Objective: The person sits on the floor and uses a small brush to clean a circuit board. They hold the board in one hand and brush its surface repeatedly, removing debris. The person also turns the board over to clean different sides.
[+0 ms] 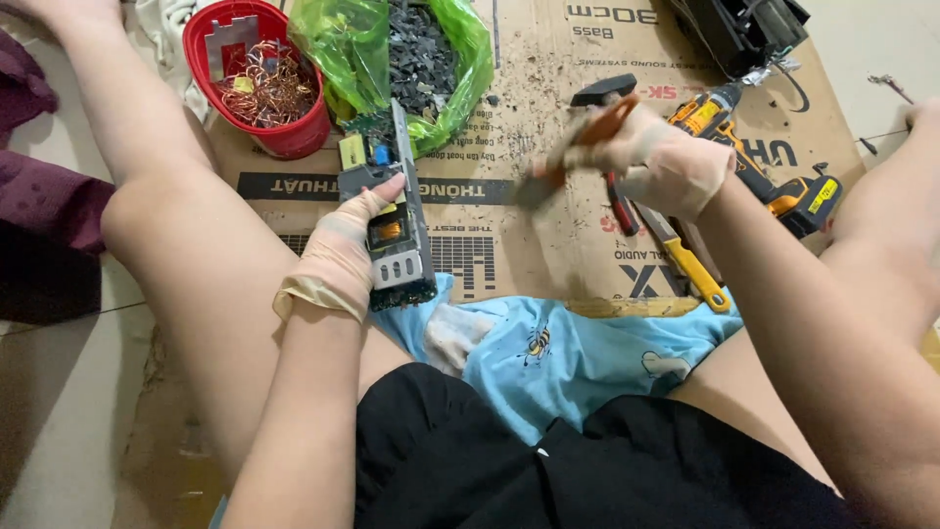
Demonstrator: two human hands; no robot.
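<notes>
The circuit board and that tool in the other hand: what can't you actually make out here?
Head view only:
- Tool in the right hand: motion-blurred, so its tip and kind are unclear.
- Circuit board: its near side is covered by the left hand.
- Green bag: contents too small to identify, top cut off by the frame edge.
- Cordless drill: partly hidden behind the right hand.

Bare cardboard (548, 118) lies open between the hands. A red basket (262, 83) and green bag (411, 59) crowd the far left; a cordless drill (764, 167) and screwdrivers (676, 250) block the right.
</notes>
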